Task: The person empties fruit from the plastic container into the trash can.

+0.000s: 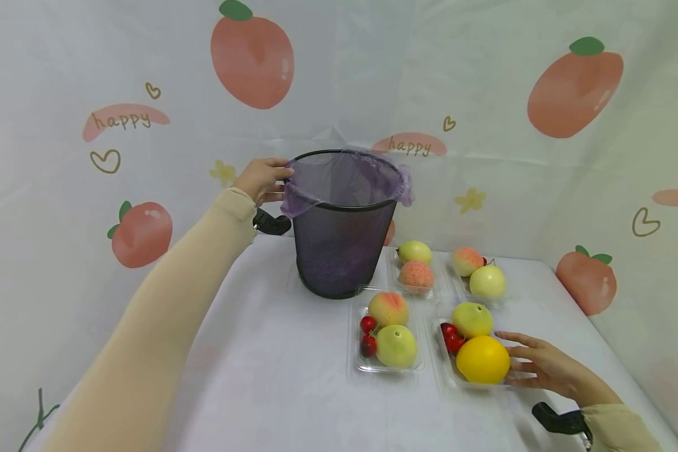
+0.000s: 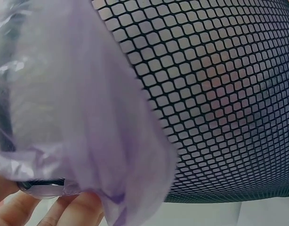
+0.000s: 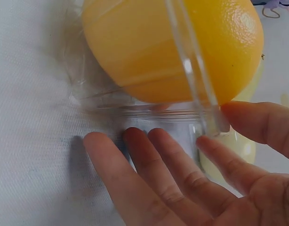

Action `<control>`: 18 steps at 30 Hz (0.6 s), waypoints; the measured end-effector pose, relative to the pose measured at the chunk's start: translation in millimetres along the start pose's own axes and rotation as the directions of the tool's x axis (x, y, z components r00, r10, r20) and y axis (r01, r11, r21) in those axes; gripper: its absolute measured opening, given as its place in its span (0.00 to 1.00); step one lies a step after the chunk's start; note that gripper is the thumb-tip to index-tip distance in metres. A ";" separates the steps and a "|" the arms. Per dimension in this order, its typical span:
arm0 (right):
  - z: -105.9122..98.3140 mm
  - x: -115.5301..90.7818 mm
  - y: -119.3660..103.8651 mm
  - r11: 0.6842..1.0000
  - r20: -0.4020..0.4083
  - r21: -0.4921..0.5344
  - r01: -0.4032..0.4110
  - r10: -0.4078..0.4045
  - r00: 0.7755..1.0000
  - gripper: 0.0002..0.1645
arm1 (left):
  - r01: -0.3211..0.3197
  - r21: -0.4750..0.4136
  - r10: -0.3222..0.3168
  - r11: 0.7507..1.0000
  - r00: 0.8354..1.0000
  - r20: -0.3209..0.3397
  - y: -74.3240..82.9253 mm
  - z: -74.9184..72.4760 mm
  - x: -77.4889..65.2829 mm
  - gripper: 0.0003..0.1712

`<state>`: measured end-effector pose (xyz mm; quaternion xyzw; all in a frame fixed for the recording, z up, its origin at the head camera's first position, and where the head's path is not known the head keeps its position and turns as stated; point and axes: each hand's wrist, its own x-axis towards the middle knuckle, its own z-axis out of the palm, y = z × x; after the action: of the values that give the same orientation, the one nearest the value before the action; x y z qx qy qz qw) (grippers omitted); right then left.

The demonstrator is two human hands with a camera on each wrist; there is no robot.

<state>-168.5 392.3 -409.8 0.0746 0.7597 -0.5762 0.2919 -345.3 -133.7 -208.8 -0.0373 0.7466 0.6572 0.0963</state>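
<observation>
Black mesh takes up the upper centre and right of the frame, its holes looking larger near the top and finer toward the lower right. Blurred reddish and orange patches show through it right of centre. A translucent purple bag hangs in folds over the left half, covering part of the mesh. At the lower left, the left hand holds the dark rim, its fingertips just beside the bag's lower folds

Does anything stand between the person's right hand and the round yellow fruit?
Yes: the side wall of the clear plastic tray stands between the four fingers of the right hand and the round yellow fruit. Nothing else visible does.
</observation>
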 end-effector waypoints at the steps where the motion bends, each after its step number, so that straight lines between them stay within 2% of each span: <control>1: -0.3 0.1 0.1 1.000 0.006 -0.001 0.001 -0.001 1.000 0.35 | 0.002 0.003 -0.002 1.000 1.000 -0.002 0.1 0.1 0.0 0.32; 18: -0.1 5.5 -5.9 1.000 0.055 -0.028 -0.014 0.015 0.998 0.40 | 0.018 0.022 -0.018 1.000 1.000 -0.003 -0.2 -2.4 2.4 0.32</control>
<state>-175.7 389.3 -407.8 0.0601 0.7588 -0.5652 0.3180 -347.8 -135.9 -209.2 -0.0438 0.7534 0.6481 0.1015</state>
